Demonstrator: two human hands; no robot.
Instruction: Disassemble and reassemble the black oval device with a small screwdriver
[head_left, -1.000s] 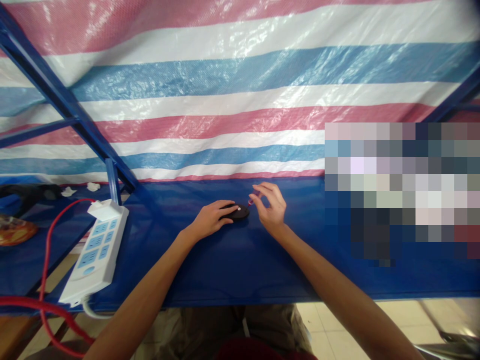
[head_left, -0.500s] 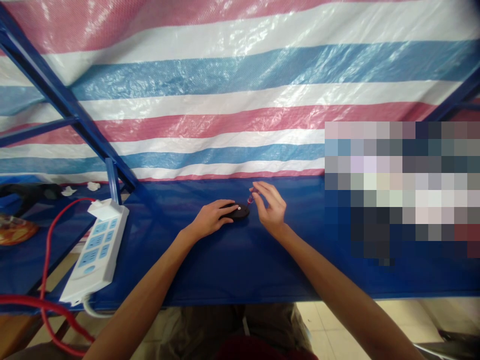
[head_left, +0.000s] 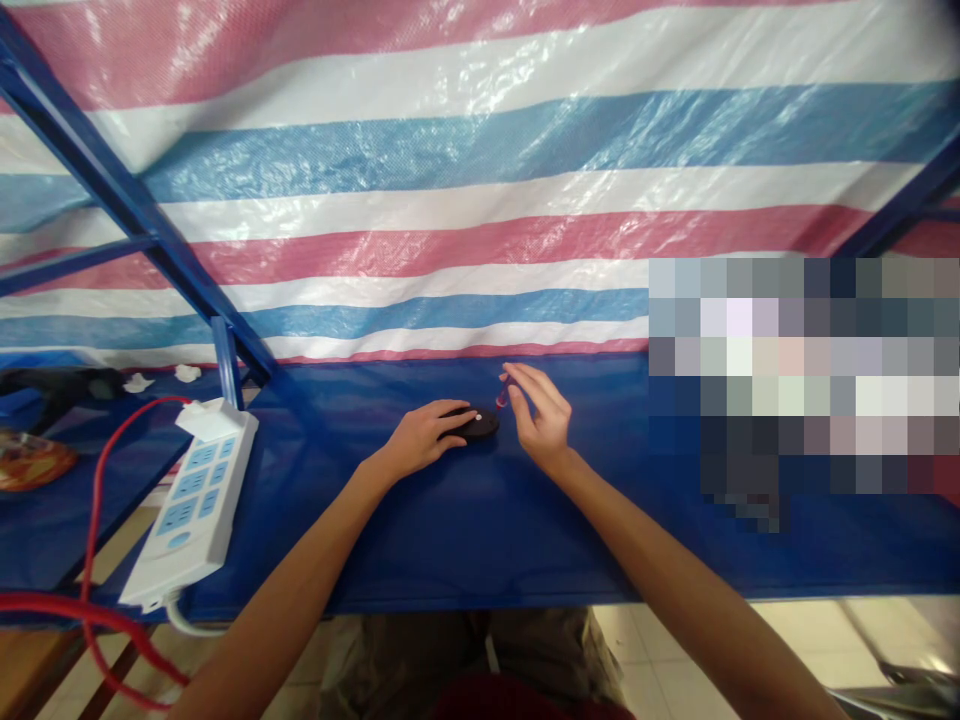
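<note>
Gripped a black disc [head_left: 488, 424] flat on the blue table [head_left: 480, 530] with the left hand [head_left: 421, 440], fingers over its left side. Pinched a small purplish item [head_left: 502, 399] in the fingertips of the right hand [head_left: 544, 415], near the disc. Had a power strip [head_left: 161, 555] well leftward.

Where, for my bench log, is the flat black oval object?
In the head view, the black object lies centrally on the blue tabletop, partly beneath the left hand, left of the right hand.
</note>
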